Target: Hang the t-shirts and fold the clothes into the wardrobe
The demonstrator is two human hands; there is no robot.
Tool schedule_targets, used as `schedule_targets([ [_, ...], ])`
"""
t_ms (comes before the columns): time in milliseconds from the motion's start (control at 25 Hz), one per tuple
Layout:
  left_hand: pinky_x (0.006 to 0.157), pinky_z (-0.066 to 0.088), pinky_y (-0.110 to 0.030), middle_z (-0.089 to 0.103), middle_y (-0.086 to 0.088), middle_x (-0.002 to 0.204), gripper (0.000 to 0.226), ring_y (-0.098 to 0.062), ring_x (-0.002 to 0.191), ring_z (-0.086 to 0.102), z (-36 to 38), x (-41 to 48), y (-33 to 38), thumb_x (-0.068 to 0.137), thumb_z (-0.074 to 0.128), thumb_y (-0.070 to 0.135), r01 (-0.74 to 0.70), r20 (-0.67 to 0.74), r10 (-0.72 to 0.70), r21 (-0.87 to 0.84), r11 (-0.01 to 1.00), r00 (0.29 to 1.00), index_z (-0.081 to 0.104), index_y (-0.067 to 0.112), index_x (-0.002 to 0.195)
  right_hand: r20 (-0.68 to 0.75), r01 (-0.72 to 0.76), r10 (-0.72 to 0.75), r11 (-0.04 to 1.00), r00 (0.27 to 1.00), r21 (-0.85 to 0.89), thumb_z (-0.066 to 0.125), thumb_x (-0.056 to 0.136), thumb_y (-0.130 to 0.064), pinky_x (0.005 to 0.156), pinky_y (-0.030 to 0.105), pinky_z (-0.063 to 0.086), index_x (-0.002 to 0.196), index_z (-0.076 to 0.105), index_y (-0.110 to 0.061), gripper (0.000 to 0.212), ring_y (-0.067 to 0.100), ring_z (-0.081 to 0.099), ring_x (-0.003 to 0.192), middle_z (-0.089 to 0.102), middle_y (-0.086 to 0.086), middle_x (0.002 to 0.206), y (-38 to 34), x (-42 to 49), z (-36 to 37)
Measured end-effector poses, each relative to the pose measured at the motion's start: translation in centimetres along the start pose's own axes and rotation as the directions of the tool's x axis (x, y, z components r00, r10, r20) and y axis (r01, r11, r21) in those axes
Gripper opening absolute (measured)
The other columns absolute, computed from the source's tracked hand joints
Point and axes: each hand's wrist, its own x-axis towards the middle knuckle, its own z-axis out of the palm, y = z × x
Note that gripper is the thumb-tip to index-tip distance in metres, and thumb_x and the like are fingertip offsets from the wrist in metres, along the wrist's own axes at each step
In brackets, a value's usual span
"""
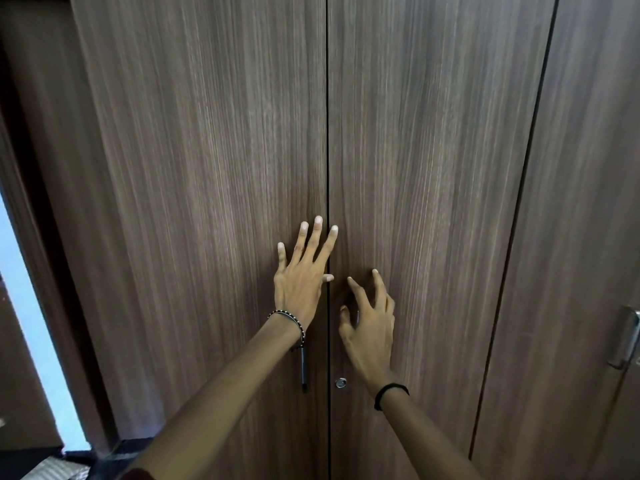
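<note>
A tall dark wood wardrobe fills the view, its left door (pixel 207 168) and right door (pixel 433 168) closed along a thin centre seam. My left hand (pixel 301 278) lies flat with spread straight fingers on the left door beside the seam. My right hand (pixel 370 323) hovers at the right door just past the seam, fingers spread and slightly bent over a dark handle that it mostly hides. A black bar handle (pixel 303 370) hangs on the left door under my left wrist. No clothes are in view.
A round keyhole lock (pixel 341 383) sits on the right door near the seam. A third wardrobe door (pixel 588 237) at the right carries a metal handle (pixel 627 341). A pale wall strip (pixel 31 323) shows at far left beside the wardrobe's side.
</note>
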Motion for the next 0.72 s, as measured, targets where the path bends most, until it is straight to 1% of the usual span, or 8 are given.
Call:
schedule_targets([
  [160,0.118,0.023,-0.058,-0.011,0.001,0.165,0.097,-0.023,0.152,-0.006,0.8,-0.1,0.2,0.09,0.064,0.039,-0.019,-0.019,0.02,0.018,1.0,1.0,-0.004,0.026,0.157,-0.013,0.023,-0.024,0.999,1.0,-0.041,0.069,0.09,-0.017,0.1,0.042,0.042,0.145,0.052,-0.031,0.06,0.026,0.029,0.145,0.017,-0.001,0.169,0.5,0.1,0.5],
  [320,0.117,0.023,-0.059,-0.008,0.001,0.165,0.096,-0.023,0.152,-0.004,1.0,0.0,0.3,0.089,0.065,0.036,-0.019,-0.019,0.019,0.003,1.0,1.0,-0.001,0.025,0.158,-0.005,0.033,-0.034,0.996,0.999,-0.082,0.068,0.089,-0.018,0.098,0.044,0.045,0.146,0.051,-0.032,0.061,0.028,0.03,0.145,0.016,0.001,0.169,0.6,0.1,0.5],
  [440,0.116,0.025,-0.059,-0.006,0.001,0.166,0.094,-0.023,0.152,-0.002,0.7,0.1,0.1,0.09,0.066,0.037,-0.035,-0.004,0.035,-0.015,0.999,0.999,0.002,0.025,0.158,0.039,0.036,-0.032,0.993,0.999,-0.113,0.067,0.091,-0.02,0.104,0.046,0.042,0.147,0.049,-0.032,0.061,0.028,0.027,0.147,0.012,0.001,0.17,0.7,0.1,0.2],
  [560,0.116,0.027,-0.059,-0.002,0.0,0.166,0.087,-0.023,0.152,0.001,0.1,0.3,0.0,0.093,0.063,0.033,-0.056,0.015,0.056,-0.034,0.998,0.998,0.006,0.024,0.158,0.063,0.023,-0.017,0.996,0.998,-0.09,0.065,0.093,-0.019,0.109,0.044,0.035,0.146,0.051,-0.028,0.056,0.027,0.025,0.147,0.012,0.001,0.17,0.5,0.4,-0.6],
  [640,0.117,0.026,-0.056,0.0,-0.001,0.166,0.077,-0.022,0.152,0.002,-0.4,0.1,0.0,0.096,0.058,0.026,-0.067,0.021,0.069,-0.065,0.996,0.997,0.011,0.023,0.158,0.091,0.03,-0.024,0.997,0.996,-0.065,0.064,0.095,-0.019,0.111,0.042,0.032,0.147,0.051,-0.026,0.054,0.026,0.024,0.148,0.016,0.002,0.169,0.0,0.4,-1.3],
  [720,0.121,0.022,-0.051,0.005,-0.002,0.166,0.068,-0.02,0.152,0.005,-0.8,-0.3,0.2,0.097,0.054,0.02,-0.082,0.019,0.085,-0.135,0.987,0.996,0.02,0.02,0.156,0.128,0.036,-0.031,0.999,0.991,-0.037,0.061,0.097,-0.019,0.114,0.04,0.029,0.148,0.049,-0.023,0.053,0.025,0.025,0.148,0.024,0.003,0.165,-0.4,0.5,-2.0],
])
